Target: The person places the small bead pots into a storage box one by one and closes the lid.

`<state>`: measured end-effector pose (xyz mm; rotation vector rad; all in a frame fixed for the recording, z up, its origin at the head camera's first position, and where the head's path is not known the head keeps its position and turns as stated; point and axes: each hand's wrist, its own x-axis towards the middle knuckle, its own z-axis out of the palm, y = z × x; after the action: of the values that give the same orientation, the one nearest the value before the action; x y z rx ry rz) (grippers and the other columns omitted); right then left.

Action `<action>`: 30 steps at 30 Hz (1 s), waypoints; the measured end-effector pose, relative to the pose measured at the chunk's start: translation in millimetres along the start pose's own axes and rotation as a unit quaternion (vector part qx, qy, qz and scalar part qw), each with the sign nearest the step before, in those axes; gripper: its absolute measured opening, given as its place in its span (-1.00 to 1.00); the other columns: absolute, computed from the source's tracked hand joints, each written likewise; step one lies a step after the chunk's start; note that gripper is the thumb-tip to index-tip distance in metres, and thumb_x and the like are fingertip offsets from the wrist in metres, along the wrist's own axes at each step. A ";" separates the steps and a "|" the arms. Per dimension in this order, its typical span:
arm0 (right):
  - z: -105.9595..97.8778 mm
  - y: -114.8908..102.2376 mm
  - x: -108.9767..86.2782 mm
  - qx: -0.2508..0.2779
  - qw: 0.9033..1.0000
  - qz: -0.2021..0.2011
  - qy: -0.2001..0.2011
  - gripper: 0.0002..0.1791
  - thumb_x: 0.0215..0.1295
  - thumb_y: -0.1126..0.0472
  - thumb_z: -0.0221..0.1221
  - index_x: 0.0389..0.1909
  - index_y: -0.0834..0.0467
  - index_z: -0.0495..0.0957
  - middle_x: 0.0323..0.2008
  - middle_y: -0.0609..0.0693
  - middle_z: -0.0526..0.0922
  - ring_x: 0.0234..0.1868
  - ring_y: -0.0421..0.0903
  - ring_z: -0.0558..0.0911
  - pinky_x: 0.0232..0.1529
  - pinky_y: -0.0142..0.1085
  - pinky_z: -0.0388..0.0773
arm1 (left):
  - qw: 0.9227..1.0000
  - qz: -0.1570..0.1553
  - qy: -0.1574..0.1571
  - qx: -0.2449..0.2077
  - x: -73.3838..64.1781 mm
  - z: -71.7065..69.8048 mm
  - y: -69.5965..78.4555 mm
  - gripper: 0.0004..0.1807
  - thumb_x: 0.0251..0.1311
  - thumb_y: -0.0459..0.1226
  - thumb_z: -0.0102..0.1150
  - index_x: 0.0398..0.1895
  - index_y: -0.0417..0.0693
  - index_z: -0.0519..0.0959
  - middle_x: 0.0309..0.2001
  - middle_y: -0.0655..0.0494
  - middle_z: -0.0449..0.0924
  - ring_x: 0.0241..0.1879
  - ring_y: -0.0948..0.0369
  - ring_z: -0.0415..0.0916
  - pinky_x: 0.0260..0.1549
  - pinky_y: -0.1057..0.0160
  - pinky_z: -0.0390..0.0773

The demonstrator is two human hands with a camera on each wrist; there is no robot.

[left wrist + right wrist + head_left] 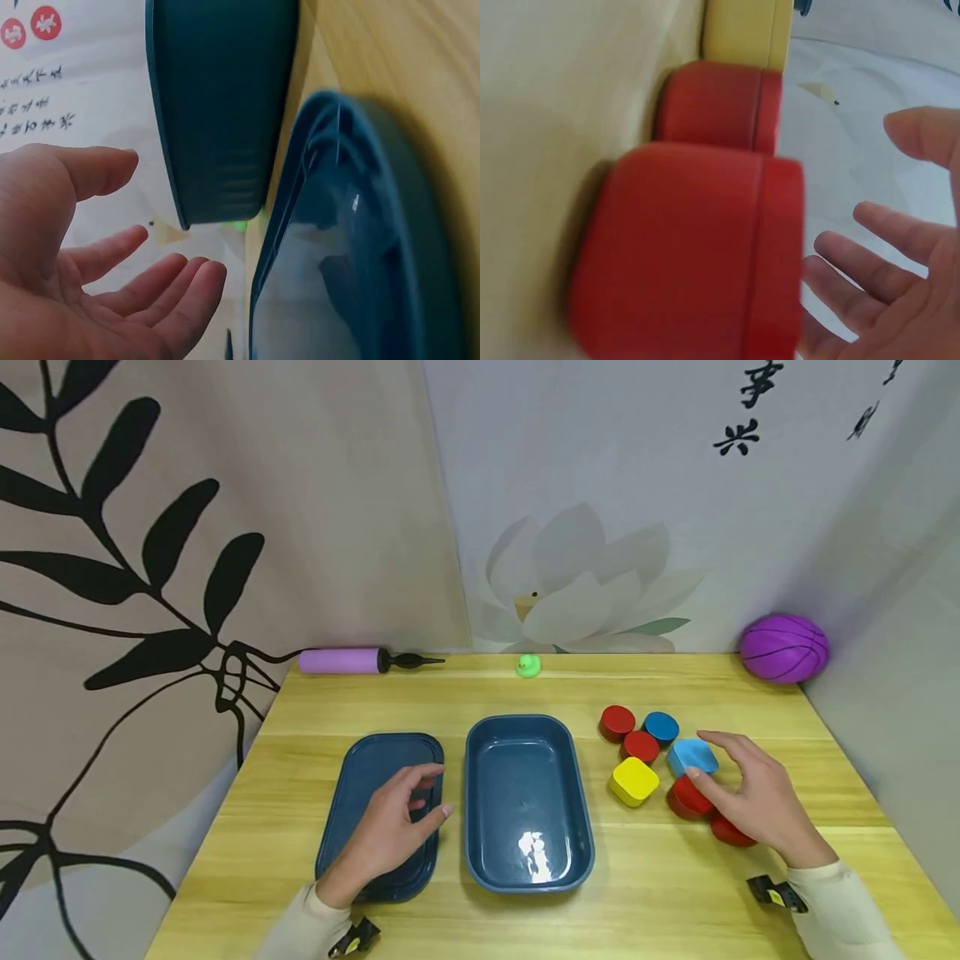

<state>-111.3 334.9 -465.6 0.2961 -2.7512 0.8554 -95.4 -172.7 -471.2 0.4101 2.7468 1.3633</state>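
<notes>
My left hand [397,822] hovers over the dark blue lid [345,827], fingers loosely bent and nothing between them. In the left wrist view that hand [127,255] is beside the lid [322,247] and the deep blue tray [225,112]. Over the cluster of small lidded tubs, my right hand [757,793] has thumb and fingers spread around a light blue tub [692,756]. Two red tubs, one nearer the thumb [686,799] and one partly under the palm [729,832], are close by. The right wrist view shows the right hand's fingers [855,270] apart, above a red tub [682,255].
The blue tray [528,802] stands mid-table. A yellow tub [634,782], two more red tubs [617,723] and a round dark blue one [661,727] are right of it. Along the back are a purple pump [341,661], a green toy duck [528,666] and a purple ball [784,648].
</notes>
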 end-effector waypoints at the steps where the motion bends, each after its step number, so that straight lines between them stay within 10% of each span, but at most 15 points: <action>1: -1.0 2.4 -1.9 0.000 1.000 0.006 -0.002 -0.37 0.38 0.03 0.42 0.40 0.12 0.52 0.30 0.22 0.60 0.28 0.32 0.55 0.11 0.27 0.48 | 1.000 -0.003 -0.003 -0.007 -0.4 2.2 0.3 -0.43 0.38 -0.15 0.42 0.42 0.13 0.50 0.27 -0.07 0.57 0.25 -0.02 0.58 0.10 0.06 0.70; 9: -4.9 18.2 -17.3 0.008 0.999 0.040 -0.006 -0.48 0.43 0.03 0.38 0.32 0.13 0.61 0.24 0.21 0.67 0.17 0.14 0.61 -0.03 -0.75 0.34 | 0.994 -0.030 -0.058 -0.091 -4.3 17.6 0.4 -0.39 0.45 -0.07 0.33 0.51 0.12 0.45 0.29 -0.09 0.51 0.28 -0.05 0.56 0.08 0.13 0.70; 16: -7.3 30.3 -34.1 0.036 0.994 0.100 -0.038 -0.42 0.45 -0.04 0.36 0.35 0.18 0.56 0.25 0.27 0.64 0.07 -0.73 0.33 -0.12 -0.81 0.38 | 0.992 -0.042 -0.072 -0.098 -1.6 30.9 3.8 -0.35 0.44 -0.03 0.33 0.55 0.19 0.42 0.43 0.00 0.47 0.31 -0.05 0.59 0.15 -0.18 0.63; 21: -9.9 36.7 -45.2 0.043 0.990 0.118 -0.068 -0.38 0.45 -0.06 0.36 0.39 0.17 0.53 0.26 0.28 0.64 0.03 -0.80 0.28 -0.20 -0.70 0.48 | 0.984 -0.046 -0.092 -0.143 1.7 33.7 5.0 -0.31 0.46 -0.10 0.32 0.59 0.13 0.35 0.53 -0.09 0.39 0.38 -0.09 0.55 0.18 -0.12 0.65; 25: -12.0 40.7 -51.1 0.041 0.987 0.115 -0.108 -0.31 0.38 -0.08 0.41 0.43 0.11 0.50 0.34 0.25 0.59 0.14 -0.58 0.43 -0.14 -0.68 0.49 | 0.979 -0.052 -0.104 -0.168 3.7 32.4 3.8 -0.30 0.48 -0.16 0.30 0.61 0.09 0.31 0.55 -0.13 0.36 0.43 -0.12 0.49 0.20 -0.03 0.66; 30: -13.9 43.3 -55.8 0.042 0.979 0.116 -0.162 -0.18 0.30 -0.08 0.48 0.49 0.12 0.43 0.39 0.32 0.50 0.23 0.27 0.60 -0.08 -0.64 0.48 | 0.976 -0.062 -0.108 -0.177 4.8 28.6 2.8 -0.30 0.48 -0.19 0.29 0.62 0.09 0.29 0.61 -0.10 0.26 0.46 -0.14 0.45 0.19 0.02 0.67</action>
<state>-67.3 384.6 -493.5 0.1400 -3.1030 1.0693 -94.9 -147.7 -486.1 0.3348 2.2581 1.6235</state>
